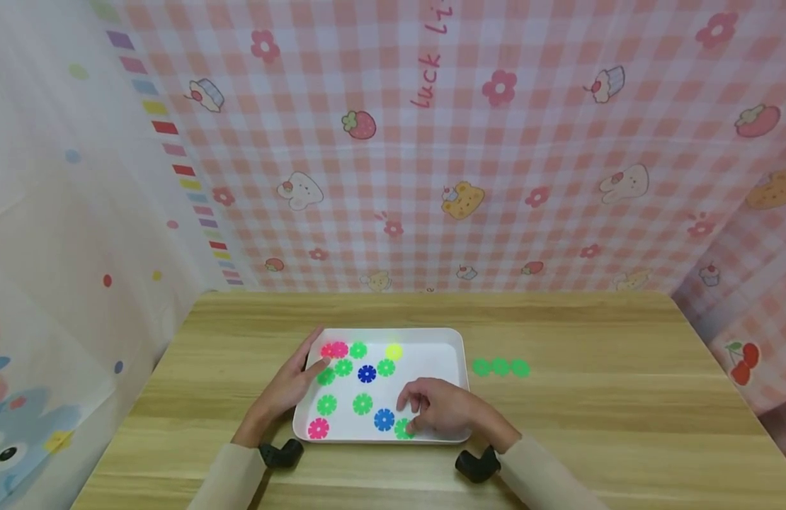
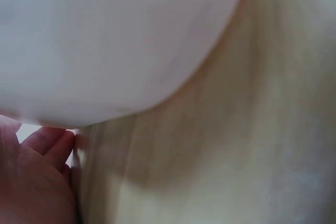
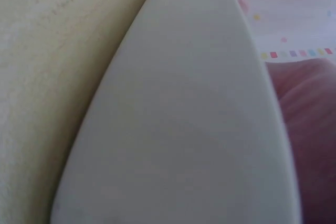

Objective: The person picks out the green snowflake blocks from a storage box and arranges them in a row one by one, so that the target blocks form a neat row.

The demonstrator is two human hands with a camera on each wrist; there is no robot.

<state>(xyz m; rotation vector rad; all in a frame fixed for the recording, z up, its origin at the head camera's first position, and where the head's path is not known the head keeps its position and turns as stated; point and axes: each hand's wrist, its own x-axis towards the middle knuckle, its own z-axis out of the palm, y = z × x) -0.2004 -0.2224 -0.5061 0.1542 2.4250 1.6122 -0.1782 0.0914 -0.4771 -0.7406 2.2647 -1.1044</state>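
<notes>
In the head view a white tray (image 1: 431, 354) holds several flat notched plastic discs. My left hand (image 1: 289, 386) grips the tray's left side, thumb over the rim and fingers along the outer wall; the left wrist view shows those fingers (image 2: 60, 148) against the tray's side. My right hand (image 1: 440, 407) hovers over the front right of the tray, thumb tip at a green notched disc (image 1: 402, 429) and index finger spread apart from it. A blue notched disc (image 1: 384, 419) lies just left of that hand. The tray wall (image 3: 178, 108) hides much of the right hand in the right wrist view.
Other discs in the tray include a yellow one (image 1: 394, 351), a dark blue one (image 1: 367, 374), a pink one (image 1: 319, 428) and several green ones. Right of the tray, a row of 3 green discs (image 1: 500, 366) lies on the wooden table (image 1: 590, 425). A checked cloth hangs behind.
</notes>
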